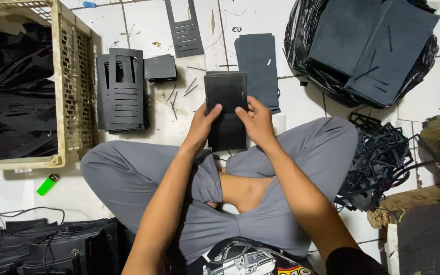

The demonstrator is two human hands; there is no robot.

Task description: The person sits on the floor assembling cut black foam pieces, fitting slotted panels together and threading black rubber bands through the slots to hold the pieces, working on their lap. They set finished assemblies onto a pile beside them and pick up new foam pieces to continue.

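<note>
A beige slatted plastic crate [72,86] of black offcuts stands left, beside a stack of slotted black foam panels [122,91]. Left hand [203,127] and right hand [254,122] grip a plain black rectangular foam sheet [225,109] over the white tiled floor [143,30], fingers clamped on opposite edges, apparently to steady it.

Setting: small floor-level craft workshop, white tiled floor [143,20].

Contents, placed from the cream plastic crate [72,81] of black offcuts: beside it, stacks of die-cut black sheets [123,91]; farther across, a black bag of flat sheets [367,46]; below that bag, a tangle of cut-out scrap [378,163]; near the crate's lower corner, a green lighter [48,184].
</note>
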